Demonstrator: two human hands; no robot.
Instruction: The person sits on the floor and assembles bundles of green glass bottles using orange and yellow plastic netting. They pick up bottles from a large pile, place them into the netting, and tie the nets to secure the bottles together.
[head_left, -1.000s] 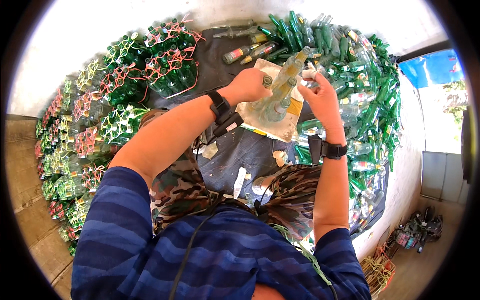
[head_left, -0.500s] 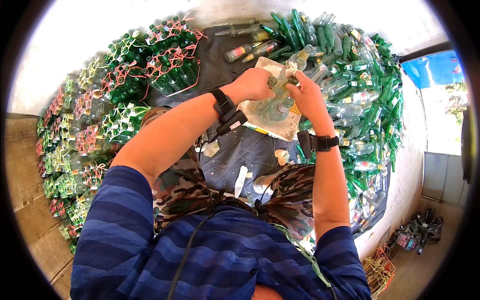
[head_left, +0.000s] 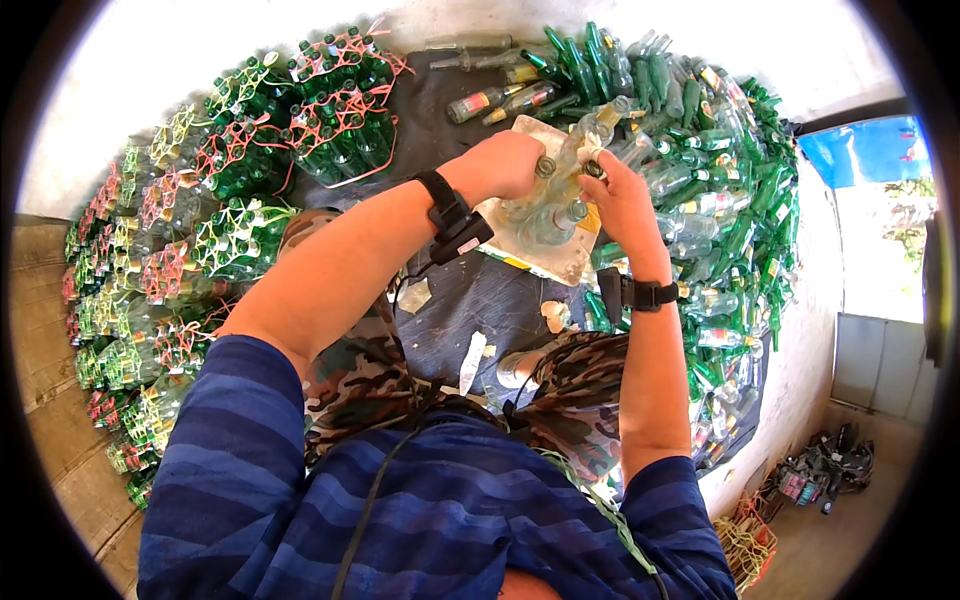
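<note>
Left hand [head_left: 508, 165] curled tight round neck of one clear glass bottle in cluster of clear bottles [head_left: 548, 210], right hand [head_left: 622, 200] just beside it, fingers pinched on another bottle neck in same cluster. Cluster standing on pale flat board [head_left: 545, 262] directly under both hands, dark mat [head_left: 470, 300] below wrists. Heap of loose green and clear bottles [head_left: 720, 180] beyond and outward of right hand, netted bundles of green bottles [head_left: 240, 200] well out past left hand.

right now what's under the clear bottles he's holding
A pale flat board lies under the clear bottles, on a dark mat. Left hand and right hand cover their necks; the board's middle is hidden.
</note>
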